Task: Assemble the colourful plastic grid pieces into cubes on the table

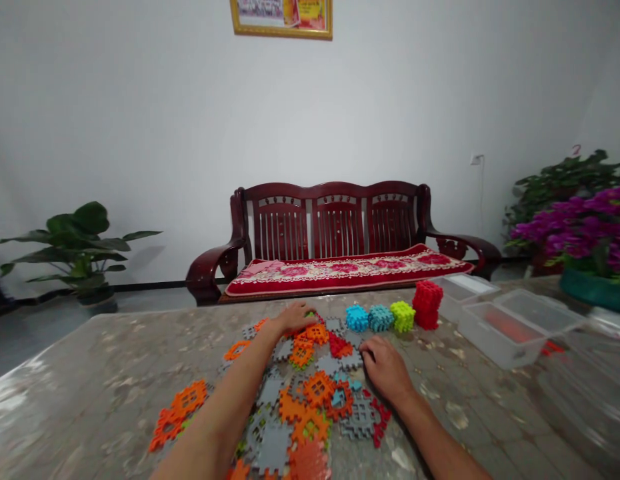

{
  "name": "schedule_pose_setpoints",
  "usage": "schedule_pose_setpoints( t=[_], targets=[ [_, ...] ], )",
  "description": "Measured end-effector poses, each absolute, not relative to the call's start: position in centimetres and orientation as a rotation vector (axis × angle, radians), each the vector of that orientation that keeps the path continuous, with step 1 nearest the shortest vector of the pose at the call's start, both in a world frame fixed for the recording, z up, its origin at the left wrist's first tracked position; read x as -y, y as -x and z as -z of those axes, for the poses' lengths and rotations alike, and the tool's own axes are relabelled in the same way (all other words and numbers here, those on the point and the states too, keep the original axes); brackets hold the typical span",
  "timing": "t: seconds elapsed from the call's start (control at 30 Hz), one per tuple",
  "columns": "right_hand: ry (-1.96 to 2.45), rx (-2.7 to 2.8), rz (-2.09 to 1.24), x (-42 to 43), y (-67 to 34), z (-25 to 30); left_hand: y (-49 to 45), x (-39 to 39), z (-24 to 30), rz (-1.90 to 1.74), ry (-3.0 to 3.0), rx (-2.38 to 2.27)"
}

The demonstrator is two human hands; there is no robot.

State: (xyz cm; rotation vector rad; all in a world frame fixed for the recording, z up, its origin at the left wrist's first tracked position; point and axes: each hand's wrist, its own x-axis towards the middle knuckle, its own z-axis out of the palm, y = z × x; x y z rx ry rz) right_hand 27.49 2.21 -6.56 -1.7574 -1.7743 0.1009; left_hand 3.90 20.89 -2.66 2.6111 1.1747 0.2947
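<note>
Many interlocking plastic tiles with toothed edges lie in a loose spread on the table, among them a grey tile (274,445), an orange tile (319,388) and a red tile (339,345). My left hand (294,317) reaches over the far side of the spread. Its fingers stretch to the right, low over the tiles beside a small red and green piece; the fingertips partly hide what they touch. At the spread's right edge my right hand (385,363) rests on the table with fingers curled, near grey tiles. Its palm side is hidden.
A blue cube (357,318), a teal cube (381,318), a lime cube (403,317) and a taller red block (427,305) stand in a row behind my right hand. Clear plastic boxes (505,333) sit to their right. A wooden bench (335,220) stands beyond the table.
</note>
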Motion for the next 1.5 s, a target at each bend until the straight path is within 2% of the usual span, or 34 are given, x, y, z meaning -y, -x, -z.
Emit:
schedule_pose_setpoints(
  t=[0.87,1.17,1.27,1.37,1.5],
  targets=[
    [1.795,1.844,-0.081,-2.4,-27.9,6.2,6.9,-5.6,-1.6,-0.264,-2.593,-0.979],
    [1.77,1.815,-0.106,-2.3,-27.9,6.0,11.9,-3.5,-1.7,-0.534,-2.391,-1.592],
    [1.755,1.804,-0.121,-2.3,-28.0,6.1,14.0,-3.1,0.0,-0.433,-2.396,-1.731],
    [1.764,1.802,-0.115,-2.4,-28.0,6.1,15.4,-2.0,2.6,-0.29,-2.23,-2.105],
    [1.765,1.81,-0.106,-2.5,-27.9,6.2,14.9,-0.7,5.0,-0.241,-2.15,-2.189]
  ],
)
